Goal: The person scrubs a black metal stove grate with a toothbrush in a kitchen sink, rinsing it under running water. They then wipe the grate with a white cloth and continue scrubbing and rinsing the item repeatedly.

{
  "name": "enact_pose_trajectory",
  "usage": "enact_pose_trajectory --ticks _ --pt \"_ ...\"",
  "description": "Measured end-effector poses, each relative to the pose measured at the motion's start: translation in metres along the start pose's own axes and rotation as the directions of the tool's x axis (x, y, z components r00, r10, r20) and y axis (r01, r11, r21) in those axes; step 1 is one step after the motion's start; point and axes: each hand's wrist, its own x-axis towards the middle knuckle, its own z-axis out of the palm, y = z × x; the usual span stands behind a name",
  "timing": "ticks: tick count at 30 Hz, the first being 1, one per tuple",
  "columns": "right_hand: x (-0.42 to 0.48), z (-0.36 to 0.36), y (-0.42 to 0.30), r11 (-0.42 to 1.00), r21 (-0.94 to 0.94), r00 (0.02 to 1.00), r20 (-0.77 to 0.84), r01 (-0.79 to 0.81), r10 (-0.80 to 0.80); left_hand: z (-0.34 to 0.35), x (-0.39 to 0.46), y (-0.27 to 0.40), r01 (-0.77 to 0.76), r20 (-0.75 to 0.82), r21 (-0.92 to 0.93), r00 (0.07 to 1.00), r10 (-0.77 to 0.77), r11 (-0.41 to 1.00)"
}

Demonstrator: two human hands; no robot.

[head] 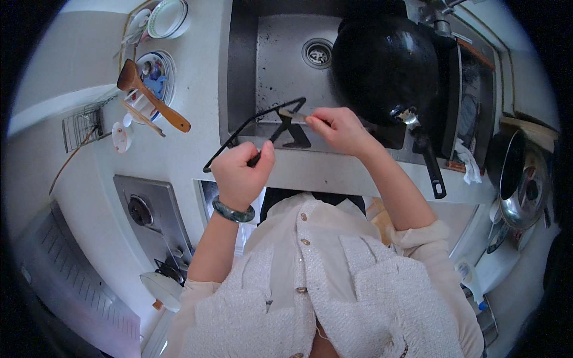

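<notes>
My left hand (244, 172), with a green bangle at the wrist, is closed around one bar of a black metal pan support (255, 117). The support is tilted over the near left edge of the stainless steel sink (286, 36). My right hand (340, 129) grips a small tool with a flat, pale blade (292, 115), perhaps a knife or scraper. Its blade touches or nearly touches the support where the bars meet. Dark crumbs lie on the sink floor around the drain (318, 53). My fingers hide the tool's handle.
A large black wok (385, 67) fills the sink's right side, its handle (432, 165) reaching over the counter. Left stand stacked plates (169, 76), a wooden spatula (154, 98) and bowls (168, 18). A gas hob (154, 210) is at lower left; a tap (441, 22) is at upper right.
</notes>
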Motion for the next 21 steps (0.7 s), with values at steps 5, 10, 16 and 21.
enact_pose_trajectory --ticks 5,10,16,21 --pt "0.003 -0.01 -0.018 0.991 0.13 0.996 0.089 -0.036 0.024 -0.005 0.004 0.001 0.101 -0.03 -0.105 0.994 -0.104 0.989" --pt "0.01 -0.008 -0.009 0.991 0.108 0.997 -0.017 -0.076 0.079 -0.004 0.008 0.0 0.122 -0.024 -0.122 0.992 -0.126 0.985" --pt "0.013 -0.005 0.007 0.994 0.078 0.994 -0.069 -0.082 0.088 -0.001 -0.001 -0.006 0.077 -0.069 -0.031 0.995 -0.079 0.997" --pt "0.018 -0.007 0.013 0.996 -0.042 0.991 -0.107 -0.082 0.077 0.002 0.001 -0.003 0.032 -0.053 -0.03 0.998 -0.034 0.999"
